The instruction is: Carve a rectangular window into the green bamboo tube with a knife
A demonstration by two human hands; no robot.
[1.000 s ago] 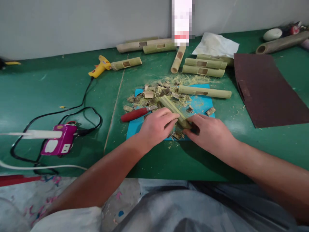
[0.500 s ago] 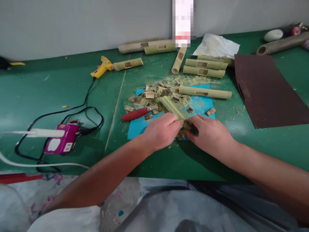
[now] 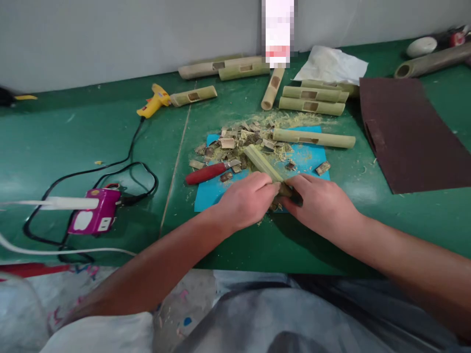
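A pale green bamboo tube (image 3: 263, 162) slants over the blue sheet (image 3: 209, 196), its near end between my hands. My left hand (image 3: 252, 198) is closed around the tube's middle. Closer to its near end, my right hand (image 3: 320, 201) grips with thumb and fingers; whether something small is also in those fingers is hidden. A red-handled knife (image 3: 208, 173) lies left of my left hand, blade toward the bamboo chips (image 3: 228, 143). Beyond the hands rests another bamboo tube (image 3: 331, 140) with a cut slot.
Several notched bamboo tubes (image 3: 311, 106) lie toward the wall, near white tissue (image 3: 331, 66). A brown sheet (image 3: 412, 142) covers the right side. At left are a yellow glue gun (image 3: 154, 101), a purple power adapter (image 3: 95, 211) and looping cords (image 3: 69, 171).
The hands and the held bamboo tube stay almost in place. The view has shifted very slightly; nothing is visibly picked up or let go.
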